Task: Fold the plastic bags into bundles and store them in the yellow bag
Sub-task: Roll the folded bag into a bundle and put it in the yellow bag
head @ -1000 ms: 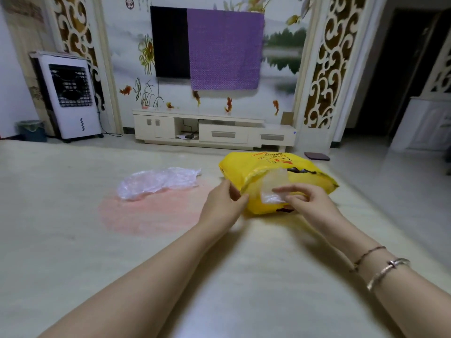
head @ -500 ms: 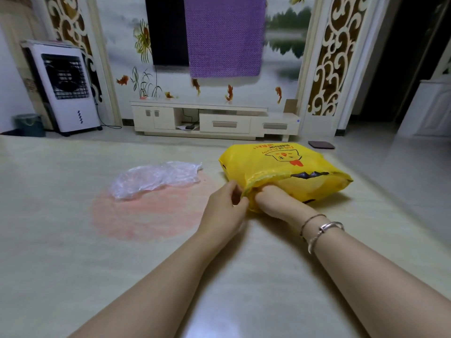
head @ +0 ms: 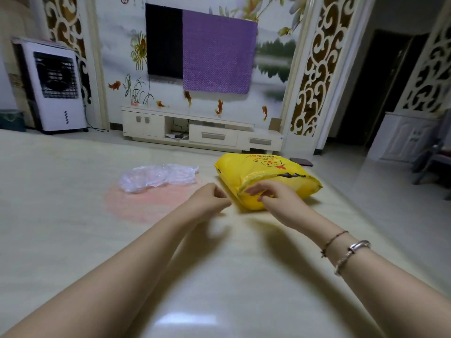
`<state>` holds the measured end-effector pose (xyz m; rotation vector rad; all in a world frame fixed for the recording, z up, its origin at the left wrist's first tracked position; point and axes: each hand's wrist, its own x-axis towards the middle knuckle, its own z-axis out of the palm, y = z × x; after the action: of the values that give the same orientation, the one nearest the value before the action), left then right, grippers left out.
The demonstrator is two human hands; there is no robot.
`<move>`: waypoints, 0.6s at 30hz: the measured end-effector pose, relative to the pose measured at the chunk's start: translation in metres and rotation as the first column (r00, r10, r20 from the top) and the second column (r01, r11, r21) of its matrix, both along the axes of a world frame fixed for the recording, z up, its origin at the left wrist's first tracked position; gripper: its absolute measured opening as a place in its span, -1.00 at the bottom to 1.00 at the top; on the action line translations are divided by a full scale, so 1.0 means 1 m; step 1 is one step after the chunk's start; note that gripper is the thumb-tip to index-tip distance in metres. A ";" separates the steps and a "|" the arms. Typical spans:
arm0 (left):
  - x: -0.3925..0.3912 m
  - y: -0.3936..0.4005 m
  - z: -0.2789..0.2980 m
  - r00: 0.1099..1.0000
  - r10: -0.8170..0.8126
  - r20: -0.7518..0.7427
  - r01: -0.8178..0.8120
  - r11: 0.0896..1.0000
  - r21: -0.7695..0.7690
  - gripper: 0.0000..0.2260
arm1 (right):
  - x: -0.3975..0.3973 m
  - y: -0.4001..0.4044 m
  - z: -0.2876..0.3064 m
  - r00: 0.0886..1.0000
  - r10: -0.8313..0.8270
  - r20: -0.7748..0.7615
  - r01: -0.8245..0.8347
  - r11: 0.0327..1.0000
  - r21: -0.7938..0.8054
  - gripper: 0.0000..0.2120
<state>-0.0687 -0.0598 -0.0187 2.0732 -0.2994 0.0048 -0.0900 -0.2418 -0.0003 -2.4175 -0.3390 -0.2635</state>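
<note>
In the head view, the yellow bag (head: 266, 176) was laid on its side on the pale floor (head: 73, 215), its mouth turned toward the person, presumably so bundles could be slid in. The right hand (head: 271, 195) was held over that mouth with fingers loosely spread and nothing gripped. The left hand (head: 210, 201) was kept just beside the bag, fingers curled and empty. A crumpled clear plastic bag (head: 158, 176) was left unfolded to the left, well apart from the yellow one.
</note>
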 end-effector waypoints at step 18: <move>0.032 0.177 -0.019 0.936 0.327 -0.130 -0.345 0.925 -0.158 -0.88 | 0.130 0.215 -0.054 0.989 0.111 0.097 -0.102 0.990 -0.095 -0.64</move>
<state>-0.0371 0.1171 -0.0379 1.9143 0.1205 0.1297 0.0400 -0.0265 -0.0541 -2.4692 -0.5352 -0.3317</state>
